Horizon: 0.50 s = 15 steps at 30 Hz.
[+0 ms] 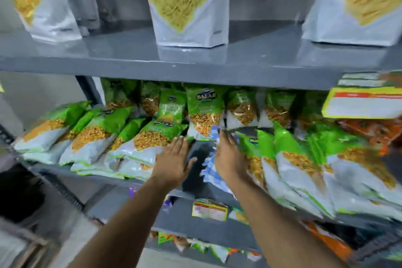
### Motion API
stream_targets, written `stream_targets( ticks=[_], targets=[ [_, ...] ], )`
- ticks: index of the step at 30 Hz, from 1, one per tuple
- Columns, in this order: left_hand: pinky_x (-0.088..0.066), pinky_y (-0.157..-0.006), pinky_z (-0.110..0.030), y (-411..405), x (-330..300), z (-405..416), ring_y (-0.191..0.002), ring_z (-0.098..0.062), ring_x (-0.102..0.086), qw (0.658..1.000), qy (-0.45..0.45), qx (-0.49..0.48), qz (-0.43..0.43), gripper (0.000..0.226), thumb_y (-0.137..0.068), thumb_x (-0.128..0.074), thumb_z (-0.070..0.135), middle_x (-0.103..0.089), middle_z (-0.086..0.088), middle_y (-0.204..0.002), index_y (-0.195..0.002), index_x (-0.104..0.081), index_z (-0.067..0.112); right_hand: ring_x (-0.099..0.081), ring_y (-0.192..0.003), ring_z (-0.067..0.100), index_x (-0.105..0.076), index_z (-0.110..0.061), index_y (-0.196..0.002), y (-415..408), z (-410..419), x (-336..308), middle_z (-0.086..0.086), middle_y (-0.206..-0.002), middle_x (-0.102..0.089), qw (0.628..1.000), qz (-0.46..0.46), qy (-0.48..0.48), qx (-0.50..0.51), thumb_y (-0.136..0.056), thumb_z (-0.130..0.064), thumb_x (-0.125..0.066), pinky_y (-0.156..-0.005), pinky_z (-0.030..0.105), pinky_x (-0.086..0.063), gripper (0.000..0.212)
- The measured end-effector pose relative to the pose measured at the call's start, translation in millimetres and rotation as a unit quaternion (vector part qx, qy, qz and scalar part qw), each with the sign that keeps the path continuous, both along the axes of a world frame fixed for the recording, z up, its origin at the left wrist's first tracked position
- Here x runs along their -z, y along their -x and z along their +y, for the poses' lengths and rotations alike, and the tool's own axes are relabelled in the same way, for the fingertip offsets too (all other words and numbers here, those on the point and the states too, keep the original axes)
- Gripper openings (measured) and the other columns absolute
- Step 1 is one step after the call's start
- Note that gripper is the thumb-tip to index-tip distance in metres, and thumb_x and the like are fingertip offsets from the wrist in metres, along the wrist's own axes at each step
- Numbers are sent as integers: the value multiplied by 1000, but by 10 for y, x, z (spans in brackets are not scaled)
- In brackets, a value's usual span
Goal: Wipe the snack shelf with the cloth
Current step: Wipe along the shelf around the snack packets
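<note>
A grey snack shelf (195, 154) at mid-height shows a bare dark strip between two stacks of green and white snack packets. My left hand (174, 163) lies flat with fingers apart against the left stack of packets (139, 141), at the edge of the gap. My right hand (228, 159) is in the gap, holding a blue and white checked cloth (210, 172) that hangs below the palm onto the shelf. Its fingers touch the right stack of packets (293, 159). The frame is blurred by motion.
Upright green packets (204, 111) stand at the back of the gap. The shelf above (130, 56) carries tall white pouches of yellow snacks (187, 2). Yellow price labels (210, 210) hang on the shelf edges. A lower shelf holds more packets (195, 243).
</note>
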<state>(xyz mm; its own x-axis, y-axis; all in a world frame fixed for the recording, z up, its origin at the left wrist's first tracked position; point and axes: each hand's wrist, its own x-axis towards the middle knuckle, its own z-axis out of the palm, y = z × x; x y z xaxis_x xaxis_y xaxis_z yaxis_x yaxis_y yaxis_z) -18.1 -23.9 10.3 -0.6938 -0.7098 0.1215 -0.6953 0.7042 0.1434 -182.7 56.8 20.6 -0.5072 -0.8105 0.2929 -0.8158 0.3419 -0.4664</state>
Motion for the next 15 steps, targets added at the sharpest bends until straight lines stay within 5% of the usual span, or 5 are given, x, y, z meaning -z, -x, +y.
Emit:
stream_targets(
  ticks=[5,15],
  targets=[
    [-3,-122,-36,339,392,-153,-154,-30,-1,996,-54,29,-60,65,-109,-27,39,-7,-21,-166,-157,-8,0,-7,-147,31,-23,-10,-147,78,-359,749,15,-159,-15,978,41,-204,-19,-97,-48,-30,-117,46,-7,63],
    [5,-122,-37,486,700,-264,-154,-27,-2,991,-55,23,-123,62,-108,-20,39,-10,-16,-166,-158,-10,3,-1,-148,29,-21,-13,-149,129,-338,832,13,-160,-9,980,50,-191,-14,-98,-47,-25,-117,47,-1,61]
  ],
)
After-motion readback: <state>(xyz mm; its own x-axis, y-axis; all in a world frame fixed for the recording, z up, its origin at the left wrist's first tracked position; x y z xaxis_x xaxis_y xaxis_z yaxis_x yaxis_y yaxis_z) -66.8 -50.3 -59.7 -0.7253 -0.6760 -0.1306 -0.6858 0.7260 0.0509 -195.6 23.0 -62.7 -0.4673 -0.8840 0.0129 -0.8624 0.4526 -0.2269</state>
